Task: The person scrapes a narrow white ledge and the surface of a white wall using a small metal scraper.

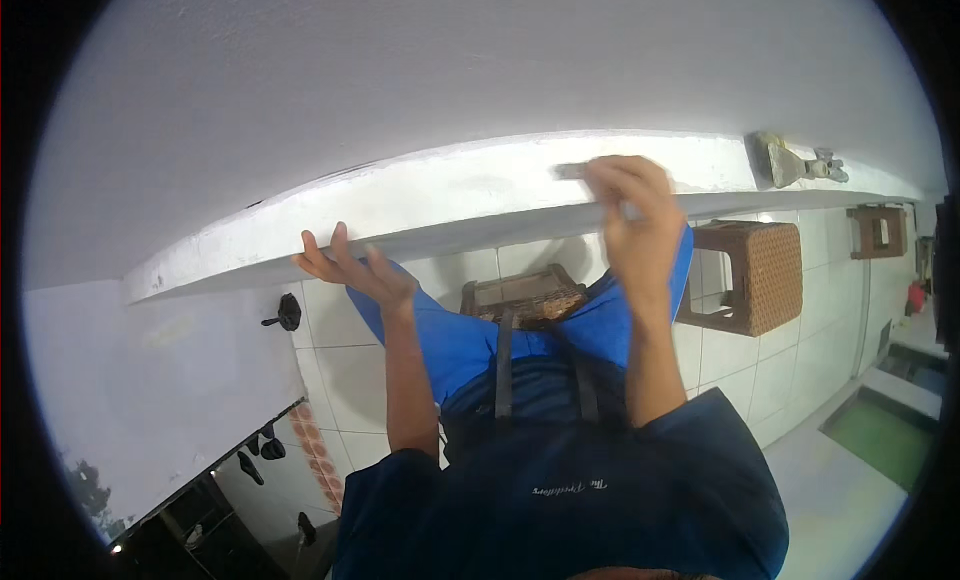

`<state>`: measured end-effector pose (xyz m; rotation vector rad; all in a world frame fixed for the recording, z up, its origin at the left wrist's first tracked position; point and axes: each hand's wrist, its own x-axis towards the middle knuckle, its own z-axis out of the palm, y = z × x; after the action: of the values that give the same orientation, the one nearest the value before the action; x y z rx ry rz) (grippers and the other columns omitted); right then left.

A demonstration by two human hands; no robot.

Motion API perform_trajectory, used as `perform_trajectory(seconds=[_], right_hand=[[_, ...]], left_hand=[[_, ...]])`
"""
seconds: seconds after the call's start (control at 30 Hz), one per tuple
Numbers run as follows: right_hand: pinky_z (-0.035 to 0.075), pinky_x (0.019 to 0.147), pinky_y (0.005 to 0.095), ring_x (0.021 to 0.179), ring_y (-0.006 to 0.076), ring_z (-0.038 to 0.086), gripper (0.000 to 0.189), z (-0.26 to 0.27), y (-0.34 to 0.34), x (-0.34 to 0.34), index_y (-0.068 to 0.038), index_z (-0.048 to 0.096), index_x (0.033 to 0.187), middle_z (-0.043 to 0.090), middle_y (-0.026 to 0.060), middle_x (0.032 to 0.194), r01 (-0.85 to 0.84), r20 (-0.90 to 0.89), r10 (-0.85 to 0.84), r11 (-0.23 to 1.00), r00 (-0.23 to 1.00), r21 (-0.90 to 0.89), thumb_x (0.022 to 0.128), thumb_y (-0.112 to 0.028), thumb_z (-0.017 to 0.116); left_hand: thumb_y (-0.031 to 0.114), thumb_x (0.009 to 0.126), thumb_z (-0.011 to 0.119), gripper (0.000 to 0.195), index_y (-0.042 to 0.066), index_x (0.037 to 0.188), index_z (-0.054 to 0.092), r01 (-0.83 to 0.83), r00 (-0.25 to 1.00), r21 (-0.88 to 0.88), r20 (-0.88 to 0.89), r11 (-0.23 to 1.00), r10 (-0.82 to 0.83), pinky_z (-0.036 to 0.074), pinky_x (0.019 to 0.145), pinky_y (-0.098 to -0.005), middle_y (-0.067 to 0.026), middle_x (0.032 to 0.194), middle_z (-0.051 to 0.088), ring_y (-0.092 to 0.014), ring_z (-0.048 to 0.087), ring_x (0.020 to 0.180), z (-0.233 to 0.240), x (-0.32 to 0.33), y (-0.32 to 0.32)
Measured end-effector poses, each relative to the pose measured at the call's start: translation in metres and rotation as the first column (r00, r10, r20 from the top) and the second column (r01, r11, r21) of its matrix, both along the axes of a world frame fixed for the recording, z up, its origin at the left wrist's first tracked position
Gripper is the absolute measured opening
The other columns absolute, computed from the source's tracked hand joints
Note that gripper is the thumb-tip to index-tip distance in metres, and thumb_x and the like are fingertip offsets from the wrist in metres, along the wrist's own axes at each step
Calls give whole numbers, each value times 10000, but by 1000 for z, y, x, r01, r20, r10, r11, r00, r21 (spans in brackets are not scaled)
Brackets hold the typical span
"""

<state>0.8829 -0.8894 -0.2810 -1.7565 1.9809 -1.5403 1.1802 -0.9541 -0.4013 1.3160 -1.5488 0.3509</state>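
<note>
In front of me runs a long white ledge (450,182) along the foot of a wall. My right hand (637,205) is over it, blurred by motion, pinching a small flat grey piece (571,172). Blur hides whether that piece is sandpaper or a thin blade, and its far end lies close to the ledge's top. My left hand (367,276) is at the ledge's front edge with its fingers apart and nothing in it. Whether its fingertips rest on the edge, I cannot tell. To the right, a putty knife (787,166) with a smeared blade lies on the ledge.
Below me is a brown woven-pattern stool (517,295); a similar stool (776,280) stands to my right on the white floor tiles (727,355). Another brown stool (879,233) is farther off. A dark object (287,312) lies by the left wall (217,347).
</note>
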Motion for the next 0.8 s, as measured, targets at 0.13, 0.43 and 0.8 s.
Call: perform_trajectory(seconds=[0.13, 0.43, 0.8], right_hand=[[540, 878, 384, 1010, 296, 675, 293, -2, 3, -8, -53, 784, 1013, 735, 91, 1038, 104, -16, -104, 995, 994, -9, 780, 118, 732], [530, 906, 396, 1044, 288, 666, 314, -2, 0, 15, -69, 779, 1013, 730, 66, 1067, -139, -3, 139, 990, 990, -35, 769, 121, 720], [548, 888, 374, 1032, 280, 685, 332, 0, 8, 45, -72, 787, 1016, 739, 65, 1051, -132, -42, 131, 991, 990, -27, 759, 132, 736]], left_hand=[[368, 1068, 328, 490, 59, 1420, 474, 35, 999, -11, 20, 999, -35, 24, 1241, -692, -225, 1617, 274, -385, 44, 1585, 0, -3, -3], [399, 1076, 326, 469, 75, 1371, 491, -14, 1000, 0, 19, 1000, 14, 32, 1225, -705, -246, 1577, 287, -386, 60, 1571, -1, 1, 0], [479, 1076, 341, 483, 124, 1358, 509, 46, 999, 22, -19, 999, -46, 14, 1240, -659, -218, 1593, 267, -394, 7, 1571, -8, 3, -3]])
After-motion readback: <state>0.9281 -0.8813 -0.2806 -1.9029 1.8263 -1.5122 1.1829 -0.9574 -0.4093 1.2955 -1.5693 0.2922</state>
